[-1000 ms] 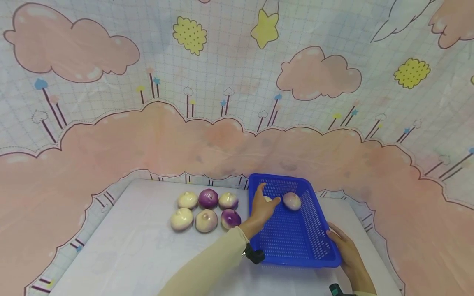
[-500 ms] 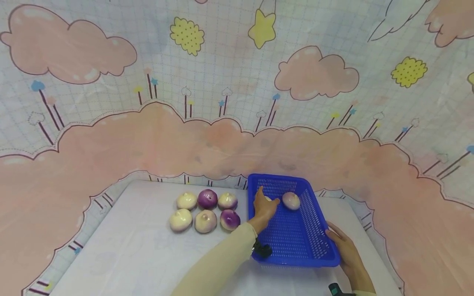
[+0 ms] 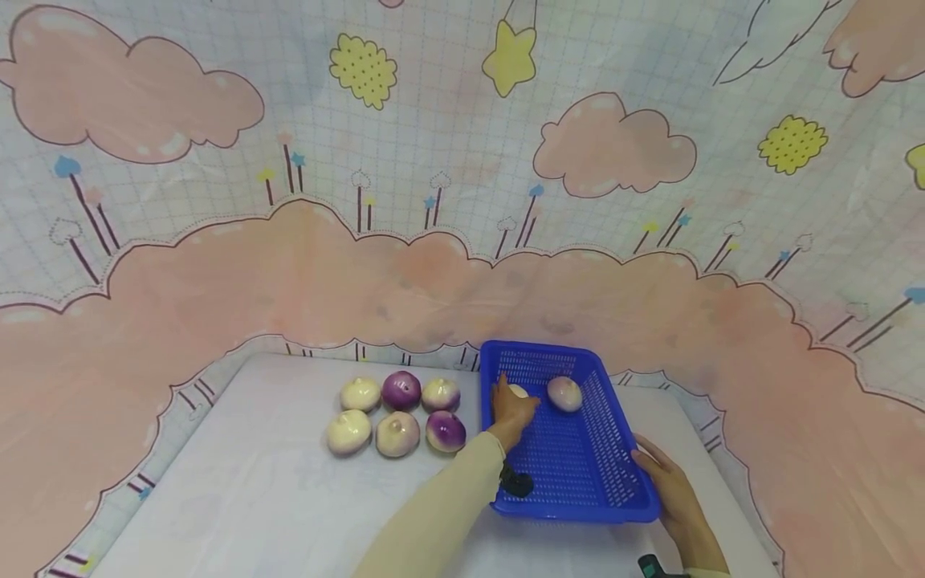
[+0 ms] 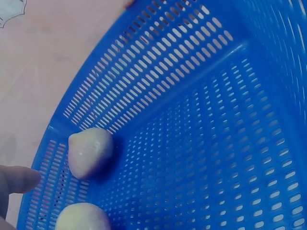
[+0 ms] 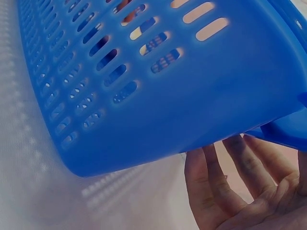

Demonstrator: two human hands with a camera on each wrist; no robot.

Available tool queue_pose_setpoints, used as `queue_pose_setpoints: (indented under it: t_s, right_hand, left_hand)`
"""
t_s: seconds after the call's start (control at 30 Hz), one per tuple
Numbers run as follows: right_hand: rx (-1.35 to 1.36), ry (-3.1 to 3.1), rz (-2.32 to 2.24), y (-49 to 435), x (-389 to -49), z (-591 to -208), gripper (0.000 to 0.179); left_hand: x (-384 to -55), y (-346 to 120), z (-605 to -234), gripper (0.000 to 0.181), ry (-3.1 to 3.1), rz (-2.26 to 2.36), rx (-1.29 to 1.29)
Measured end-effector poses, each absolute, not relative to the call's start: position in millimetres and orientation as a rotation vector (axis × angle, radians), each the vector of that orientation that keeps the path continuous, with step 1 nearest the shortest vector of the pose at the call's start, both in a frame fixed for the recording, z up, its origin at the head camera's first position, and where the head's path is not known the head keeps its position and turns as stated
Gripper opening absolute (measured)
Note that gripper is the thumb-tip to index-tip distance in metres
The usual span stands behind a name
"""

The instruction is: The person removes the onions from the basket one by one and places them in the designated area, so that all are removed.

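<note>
My left hand (image 3: 515,411) reaches into the blue plastic basket (image 3: 556,512), its fingers and thumb spread around a pale onion (image 3: 517,391). In the left wrist view, one fairly straight finger (image 4: 19,179) stands apart from that onion (image 4: 82,219); the thumb is out of that view. A second pinkish-white onion (image 3: 564,394) lies just right of it in the basket. My right hand (image 3: 672,490) grips the basket's right rim, thumb on top. In the right wrist view, that hand's fingertips (image 5: 194,160) reach up under the rim.
Left of the basket, several glossy onions stand in two rows on the white table, among them a purple one (image 3: 401,391) and a cream one (image 3: 349,433). Behind the table (image 3: 217,498) hangs a cloud-patterned cloth (image 3: 405,297).
My left hand has moved slightly down around the pale onion, which stays nearly in place. The right hand keeps its hold on the rim. The head view has shifted slightly.
</note>
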State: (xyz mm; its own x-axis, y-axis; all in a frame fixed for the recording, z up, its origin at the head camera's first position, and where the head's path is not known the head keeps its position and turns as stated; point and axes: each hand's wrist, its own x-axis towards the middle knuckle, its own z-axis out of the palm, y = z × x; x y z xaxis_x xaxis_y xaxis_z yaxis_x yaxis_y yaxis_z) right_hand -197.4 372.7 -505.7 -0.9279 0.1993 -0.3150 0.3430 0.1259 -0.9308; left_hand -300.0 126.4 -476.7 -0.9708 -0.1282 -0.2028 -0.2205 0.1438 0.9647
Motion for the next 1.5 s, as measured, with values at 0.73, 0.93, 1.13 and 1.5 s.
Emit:
queue_pose_setpoints:
  t_s: [0.73,0.93,1.13,1.5]
  right_hand:
    - [0.562,2.266,-1.925,371.5,-196.8,-506.1,0.071]
    - [0.575,2.264,-1.931,371.0,-197.5,-505.3,0.073]
    - [0.585,2.261,-1.921,371.9,-197.7,-504.7,0.077]
    - [0.562,2.263,-1.909,372.3,-197.8,-503.9,0.075]
  left_hand:
    - [-302.5,131.7,-482.8,0.060,2.691,1.507,-0.263]
    - [-302.3,131.3,-487.0,0.050,2.709,1.489,-0.227]
    - [-300.4,129.0,-485.9,0.047,2.666,1.514,-0.168]
    - [-300.8,127.8,-486.5,0.077,2.665,1.462,-0.135]
